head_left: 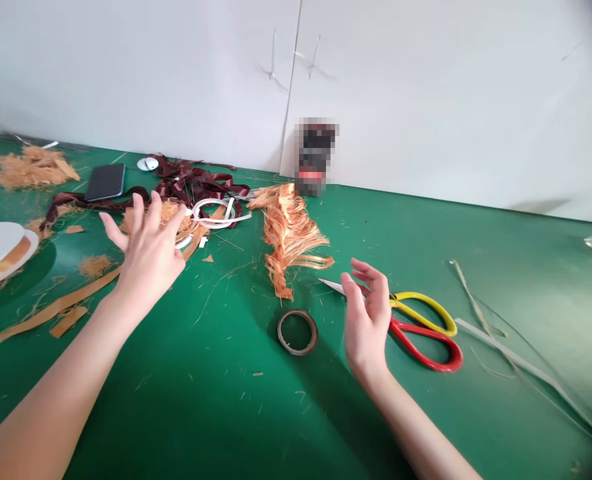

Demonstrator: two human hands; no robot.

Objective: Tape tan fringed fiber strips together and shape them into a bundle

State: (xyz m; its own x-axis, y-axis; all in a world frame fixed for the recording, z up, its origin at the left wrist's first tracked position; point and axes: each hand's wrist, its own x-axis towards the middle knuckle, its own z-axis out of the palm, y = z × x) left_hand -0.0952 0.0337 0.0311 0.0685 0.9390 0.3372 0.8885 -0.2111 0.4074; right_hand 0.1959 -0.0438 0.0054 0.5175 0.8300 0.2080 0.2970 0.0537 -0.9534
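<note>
My left hand (150, 250) is stretched out with its fingers spread, over a tangle of orange fibres (173, 216) and ribbon scraps. I see nothing held in it. My right hand (370, 317) has loosely curved fingers, with the thumb apart from them. It hovers above or beside the scissors (429, 363), which have one red and one yellow handle; the hand hides part of the blades. A bundle of shiny orange ribbon strands (293, 230) lies between my hands, farther back. Nearer me, a brown tape ring (298, 333) lies flat on the green table (216, 400).
Dark brown ribbon (196, 180), a white coiled strip (217, 213) and a black phone-like slab (105, 182) lie at the back left. A white ribbon spool (6, 253) stands at the left edge. A blurred-out object (316, 157) leans on the white wall (426, 93). Thin strips (516, 360) lie right.
</note>
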